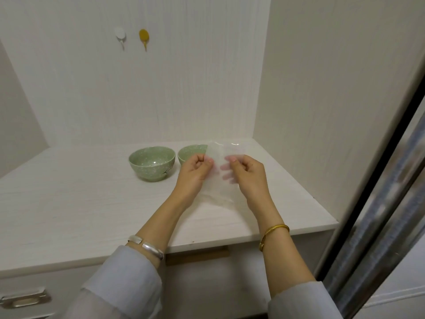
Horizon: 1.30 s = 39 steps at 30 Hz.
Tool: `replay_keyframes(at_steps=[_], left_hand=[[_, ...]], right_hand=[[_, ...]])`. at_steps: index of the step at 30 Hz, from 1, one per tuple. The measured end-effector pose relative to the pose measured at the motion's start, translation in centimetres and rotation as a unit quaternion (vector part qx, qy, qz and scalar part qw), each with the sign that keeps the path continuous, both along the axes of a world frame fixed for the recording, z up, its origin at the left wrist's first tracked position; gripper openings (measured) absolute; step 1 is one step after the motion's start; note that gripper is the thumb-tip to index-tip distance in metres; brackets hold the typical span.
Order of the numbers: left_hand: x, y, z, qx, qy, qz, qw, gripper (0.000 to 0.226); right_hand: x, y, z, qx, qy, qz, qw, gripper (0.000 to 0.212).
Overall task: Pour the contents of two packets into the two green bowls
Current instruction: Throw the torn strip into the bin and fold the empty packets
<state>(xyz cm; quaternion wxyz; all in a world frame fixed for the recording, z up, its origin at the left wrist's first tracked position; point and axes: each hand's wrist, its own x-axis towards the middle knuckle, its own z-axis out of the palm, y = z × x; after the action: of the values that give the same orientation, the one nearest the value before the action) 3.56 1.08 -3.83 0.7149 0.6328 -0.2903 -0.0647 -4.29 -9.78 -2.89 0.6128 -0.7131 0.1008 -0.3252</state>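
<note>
Head camera looks forward and down, close over the countertop (69, 203).

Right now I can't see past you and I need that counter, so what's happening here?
A person holds a clear packet up in both hands, left hand and right hand pinching it near the top. Two green bowls sit side by side on the white counter. The left bowl looks empty.

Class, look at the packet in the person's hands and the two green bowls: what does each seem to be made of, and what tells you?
Packet: apparently thin clear plastic film; fingers and the right bowl show through it.
Left bowl and right bowl: probably glazed ceramic; glossy, pale speckles on green, thick rims.
</note>
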Motion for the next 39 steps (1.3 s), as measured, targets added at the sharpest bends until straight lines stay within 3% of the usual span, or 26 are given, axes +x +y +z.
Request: replay_keyframes(at_steps=[3,10,13,17,21,27,35,39], left_hand=[[-0.2,0.0,0.1,-0.034,-0.016,0.016,0.999,0.008],[-1.0,0.2,0.0,0.026,-0.125,0.103,0.986,0.020],[-1.4,0.3,0.4,0.033,-0.135,0.110,0.984,0.020],[-2.0,0.5,0.9,0.019,-0.071,0.029,0.997,0.008],[-3.7,0.5,1.2,0.008,0.008,-0.105,0.994,0.016],[-7.5,-0.3,1.1,-0.028,0.026,-0.134,0.990,0.005],[-13.5,-2.2,-0.7,-0.073,0.124,-0.186,0.972,0.026],[-16.4,-3.4,-2.2,-0.055,0.155,-0.220,0.962,0.031]], right_hand=[[0.0,0.4,-0.2,-0.011,0.020,0.010,1.000,0.003],[-0.8,0.4,0.1,-0.036,0.038,-0.002,0.999,0.024],[-1.4,0.5,0.6,-0.041,0.038,0.000,0.998,0.019],[-2.8,0.6,1.0,-0.028,0.023,-0.010,0.999,0.017],[-5.0,0.2,1.6,-0.035,0.003,-0.002,0.999,0.016],[-9.8,-0.5,1.2,0.035,-0.002,0.029,0.999,0.018],[-16.2,-1.3,-1.5,0.143,-0.047,0.020,0.988,0.022],[-19.7,-1.8,-2.6,0.196,-0.045,-0.002,0.980,0.035]])
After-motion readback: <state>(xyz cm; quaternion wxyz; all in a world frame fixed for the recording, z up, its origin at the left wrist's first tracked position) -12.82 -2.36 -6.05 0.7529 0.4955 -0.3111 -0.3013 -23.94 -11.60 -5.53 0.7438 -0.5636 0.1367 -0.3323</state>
